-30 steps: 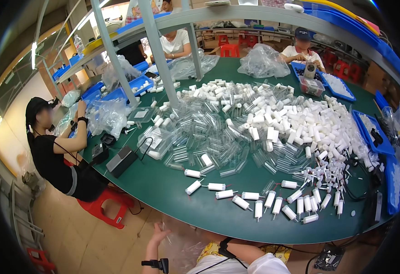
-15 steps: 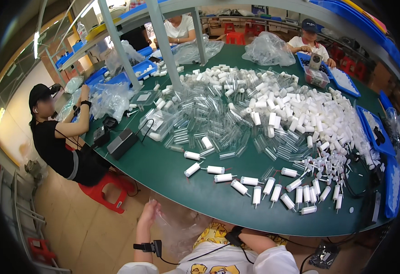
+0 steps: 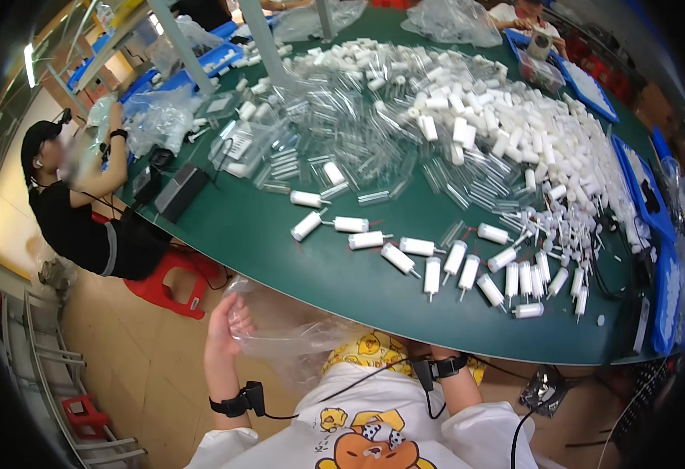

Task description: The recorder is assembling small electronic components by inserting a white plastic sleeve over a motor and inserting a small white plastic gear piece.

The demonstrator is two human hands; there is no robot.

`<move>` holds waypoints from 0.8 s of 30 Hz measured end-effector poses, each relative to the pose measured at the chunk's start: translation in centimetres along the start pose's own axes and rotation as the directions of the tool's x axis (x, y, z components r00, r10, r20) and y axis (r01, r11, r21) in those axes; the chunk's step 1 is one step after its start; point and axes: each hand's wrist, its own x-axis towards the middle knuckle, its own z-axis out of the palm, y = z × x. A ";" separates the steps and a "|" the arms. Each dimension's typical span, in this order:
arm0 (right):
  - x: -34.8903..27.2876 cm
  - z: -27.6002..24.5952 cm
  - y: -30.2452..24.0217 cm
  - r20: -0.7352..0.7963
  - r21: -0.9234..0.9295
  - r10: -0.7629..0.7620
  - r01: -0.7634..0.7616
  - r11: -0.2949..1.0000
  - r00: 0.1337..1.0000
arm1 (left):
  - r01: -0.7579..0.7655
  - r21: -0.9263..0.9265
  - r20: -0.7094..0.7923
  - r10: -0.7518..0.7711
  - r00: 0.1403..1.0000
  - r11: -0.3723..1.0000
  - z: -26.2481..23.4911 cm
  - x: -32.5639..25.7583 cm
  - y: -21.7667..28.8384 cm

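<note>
Beside the table's near edge, left of my lap, my left hand (image 3: 229, 319) is closed on a clear plastic bag (image 3: 289, 341). The bag hangs from the fist and stretches right across my lap. My right forearm (image 3: 459, 388) reaches forward to the table's front edge, and the right hand's fingers are hidden beneath it. On the green table (image 3: 272, 262) in front of me lie several white cylinders with thin stems (image 3: 431, 275), strewn in a loose row. None of them is touched by my hands.
A heap of clear tubes (image 3: 342, 117) and white cylinders (image 3: 506, 117) covers the table's middle. Blue trays (image 3: 645, 191) line the right side. A black box (image 3: 182, 191) sits at the left edge. A co-worker (image 3: 73, 211) sits on a red stool (image 3: 172, 283) at the left.
My left hand has moved left and up, pulling the bag taut across my lap. My right forearm has shifted right. The view has tilted downward.
</note>
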 end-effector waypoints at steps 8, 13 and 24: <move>-5.3 -2.1 -2.1 0.351 -0.096 -0.178 0.224 0.970 0.919 | 0.071 -0.093 0.154 -0.056 0.986 0.993 3.0 -0.9 -2.4; -9.7 -3.7 -6.8 0.430 0.175 -0.634 0.629 0.757 0.643 | 0.040 -0.141 0.204 -0.010 0.979 0.989 3.6 -1.4 -2.7; -1.2 -3.8 -17.8 -0.519 -0.381 -0.641 0.518 0.766 0.565 | 0.023 -0.228 0.202 0.024 0.979 0.973 4.2 -2.4 -1.1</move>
